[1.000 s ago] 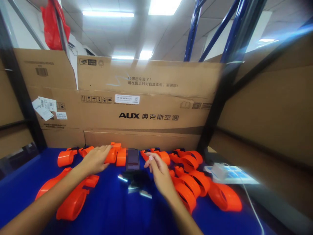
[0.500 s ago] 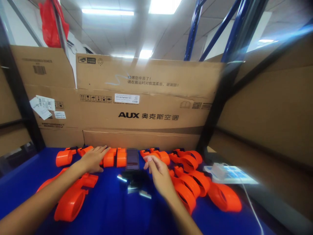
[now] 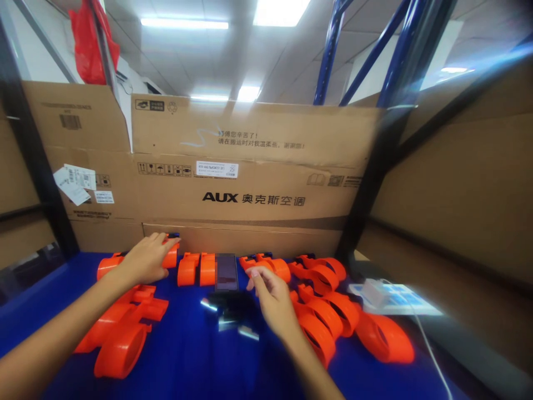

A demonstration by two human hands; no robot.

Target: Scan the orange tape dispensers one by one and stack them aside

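No container with visible contents is seen; a large cardboard box (image 3: 250, 183) is stood behind a blue tabletop (image 3: 195, 355), its inside hidden. A dark phone (image 3: 227, 272) is laid flat on the tabletop just before the box. Left of the phone, an orange plastic part (image 3: 170, 256) is gripped by the left hand (image 3: 144, 260), fingers closed over it and raised off the tabletop. Two more orange parts (image 3: 195, 269) are left lying between that hand and the phone. Right of the phone, the right hand (image 3: 270, 297) is held loosely curled, empty, beside a heap of orange pieces (image 3: 333, 316). Half a second earlier, the left hand was lower, resting on the parts.
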